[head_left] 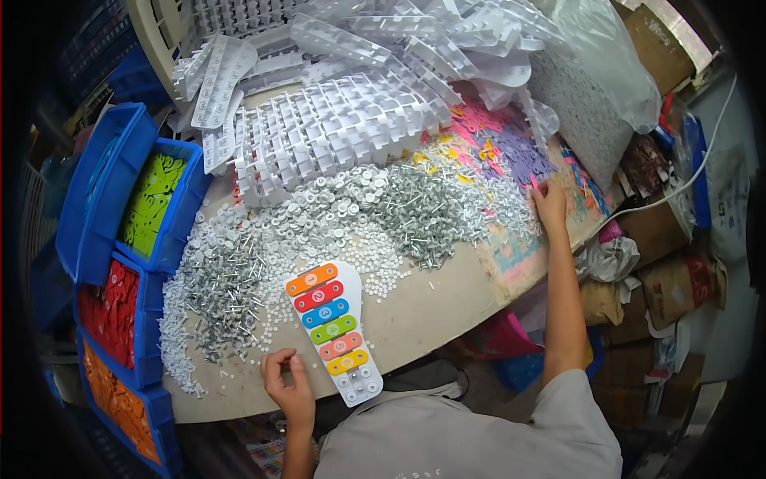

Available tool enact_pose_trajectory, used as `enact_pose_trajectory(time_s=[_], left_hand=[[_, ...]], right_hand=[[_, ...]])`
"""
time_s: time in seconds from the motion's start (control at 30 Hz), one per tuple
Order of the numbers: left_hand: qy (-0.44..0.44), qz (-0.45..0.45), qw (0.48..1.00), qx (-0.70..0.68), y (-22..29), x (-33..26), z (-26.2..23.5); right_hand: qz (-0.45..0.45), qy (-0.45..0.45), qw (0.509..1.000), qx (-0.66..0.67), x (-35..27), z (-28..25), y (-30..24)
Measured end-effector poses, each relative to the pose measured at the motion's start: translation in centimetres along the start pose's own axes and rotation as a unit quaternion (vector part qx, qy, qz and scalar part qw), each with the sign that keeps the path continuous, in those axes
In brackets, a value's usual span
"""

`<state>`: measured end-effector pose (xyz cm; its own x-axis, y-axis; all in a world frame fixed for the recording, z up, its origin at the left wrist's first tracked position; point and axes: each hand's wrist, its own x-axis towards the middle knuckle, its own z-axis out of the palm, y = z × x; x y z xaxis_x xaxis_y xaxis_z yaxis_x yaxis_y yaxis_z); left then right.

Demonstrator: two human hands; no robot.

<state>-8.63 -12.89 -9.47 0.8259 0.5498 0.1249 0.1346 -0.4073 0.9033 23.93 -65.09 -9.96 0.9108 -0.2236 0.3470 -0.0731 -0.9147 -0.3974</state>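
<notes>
A toy xylophone (pixel 333 331) lies on the table in front of me, a white base carrying orange, red, blue, green, salmon and yellow bars. Its near end shows bare white round washers in place of a bar. Just left of that end is my left hand (pixel 289 391), fingers loosely bent and thumb apart, with nothing visible in it. My right arm stretches out to the far right, where my right hand (pixel 552 206) pinches a small pink bar (pixel 535 183). That hand is beside the pile of purple bars (pixel 520 156) and loose pink bars (pixel 472 121).
Heaps of screws (pixel 427 211), white washers (pixel 343 199) and small white pieces (pixel 177 319) cover the middle and left. White plastic bases (pixel 343 120) are stacked behind. Blue bins (pixel 152 319) of coloured bars line the left edge. A filled clear bag (pixel 578 104) stands at right.
</notes>
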Motion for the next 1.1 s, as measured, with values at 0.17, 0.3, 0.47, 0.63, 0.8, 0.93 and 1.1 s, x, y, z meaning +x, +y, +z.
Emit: enact_pose_trajectory(time_s=[0.17,0.3,0.47,0.63,0.8,0.93,1.1], left_hand=[[-0.009,-0.006,1.000,-0.012,-0.5,-0.2,-0.3],[0.020,-0.051,0.997,-0.054,-0.5,-1.1,-1.3],[0.036,-0.083,0.988,-0.124,1.5,-1.8,-0.7],[-0.157,0.150,0.976,-0.008,5.5,-0.8,-2.0],[-0.178,0.157,0.971,-0.005,6.5,-1.9,-2.1],[-0.222,0.109,0.968,-0.043,6.1,-1.5,-3.1],[-0.295,0.138,0.946,-0.015,5.8,-1.5,-2.9]], right_hand=[[-0.026,0.096,0.989,-0.107,-0.1,-0.6,1.2],[0.086,-0.035,0.960,0.265,-4.5,-3.2,-8.8],[-0.013,-0.266,0.875,0.404,-14.7,-6.0,-22.1],[-0.070,-0.429,0.806,0.401,-24.4,-8.3,-30.0],[-0.209,-0.473,0.771,0.372,-28.0,-8.6,-31.3],[-0.191,-0.478,0.772,0.374,-28.0,-8.2,-31.4],[-0.171,-0.539,0.747,0.350,-27.1,-8.2,-31.4]])
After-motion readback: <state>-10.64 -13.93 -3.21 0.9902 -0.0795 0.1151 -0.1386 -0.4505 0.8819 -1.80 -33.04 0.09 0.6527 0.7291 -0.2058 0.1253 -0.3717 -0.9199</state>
